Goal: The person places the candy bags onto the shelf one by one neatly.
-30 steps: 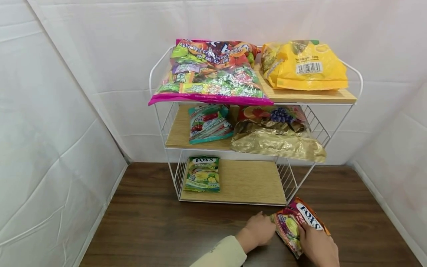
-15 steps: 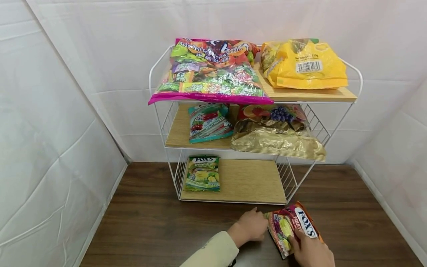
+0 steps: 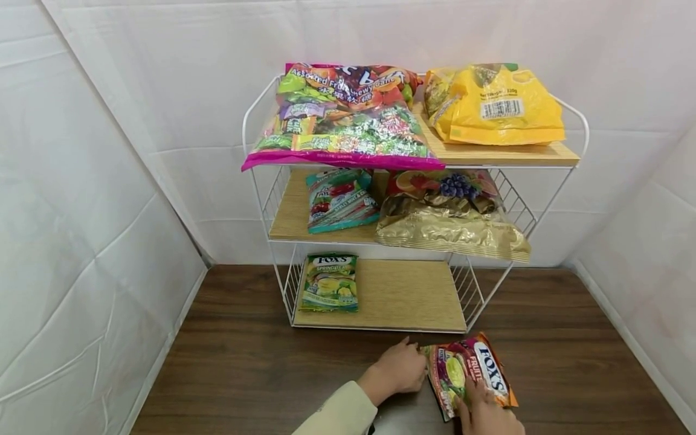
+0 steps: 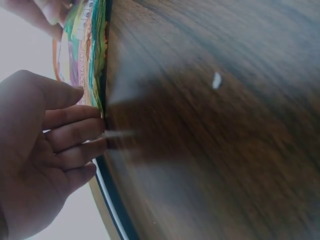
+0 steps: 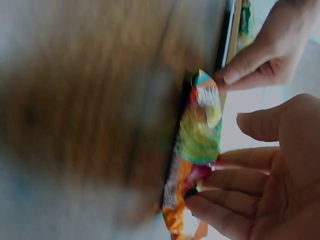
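Note:
A red and orange Fox's Fruits candy bag [image 3: 492, 368] lies on the dark wooden table in front of the rack's right end. My left hand [image 3: 401, 367] is at the bag's left corner; in the left wrist view, thumb and forefinger pinch the edge of the candy bag [image 4: 80, 65]. My right hand [image 3: 488, 415] rests on the bag's near right side. In the right wrist view its fairly straight fingers [image 5: 235, 177] touch the bag's printed face, the thumb standing apart.
Behind the hands stands a white wire rack [image 3: 380, 330] with three wooden shelves. A green Fox's bag [image 3: 330, 284] sits bottom left. On the middle shelf are a teal bag [image 3: 344, 202] and a gold one [image 3: 451, 226]. Up top lie an assorted chewy candy bag [image 3: 348, 121] and a yellow bag [image 3: 497, 109].
Both hands and the red candy bag have slid left along the table, and the bag has turned slightly. The right hand has shifted toward the bag's near edge. The rack's bags stay put.

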Demonstrator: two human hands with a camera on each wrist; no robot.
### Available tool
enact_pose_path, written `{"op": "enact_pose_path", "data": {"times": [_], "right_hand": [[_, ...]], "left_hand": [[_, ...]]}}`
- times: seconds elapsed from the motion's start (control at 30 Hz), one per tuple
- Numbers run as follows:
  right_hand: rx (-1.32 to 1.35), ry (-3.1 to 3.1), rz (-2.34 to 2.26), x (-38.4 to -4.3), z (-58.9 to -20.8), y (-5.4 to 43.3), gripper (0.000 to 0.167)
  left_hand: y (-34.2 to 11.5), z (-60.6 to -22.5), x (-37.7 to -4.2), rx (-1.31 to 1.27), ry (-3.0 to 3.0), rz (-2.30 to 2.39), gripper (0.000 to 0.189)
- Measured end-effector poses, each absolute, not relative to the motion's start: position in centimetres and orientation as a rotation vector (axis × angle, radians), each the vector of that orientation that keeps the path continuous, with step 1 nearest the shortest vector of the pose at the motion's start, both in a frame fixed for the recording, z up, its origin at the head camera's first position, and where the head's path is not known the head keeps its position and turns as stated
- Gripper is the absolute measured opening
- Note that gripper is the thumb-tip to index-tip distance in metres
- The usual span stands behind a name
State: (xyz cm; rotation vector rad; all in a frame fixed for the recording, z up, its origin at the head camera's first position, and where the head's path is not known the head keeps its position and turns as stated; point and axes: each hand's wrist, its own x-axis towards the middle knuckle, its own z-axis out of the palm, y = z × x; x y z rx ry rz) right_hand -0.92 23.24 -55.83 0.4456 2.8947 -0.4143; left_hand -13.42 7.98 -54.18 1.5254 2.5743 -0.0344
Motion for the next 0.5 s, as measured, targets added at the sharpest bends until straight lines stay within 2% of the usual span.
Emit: {"op": "enact_pose_path", "data": {"times": [0.3, 0.5], "right_hand": [[0.321, 3.445, -0.446, 1.0, -59.8, 20.7, 0.054], [0.147, 3.652, -0.495, 1.5, -61.2, 20.5, 0.093]], "left_hand": [[6.8, -54.7, -13.2, 1.579, 2.584, 0.025, 0.021], [6.1, -54.7, -13.0, 1.584, 2.586, 0.054, 0.02]]}}
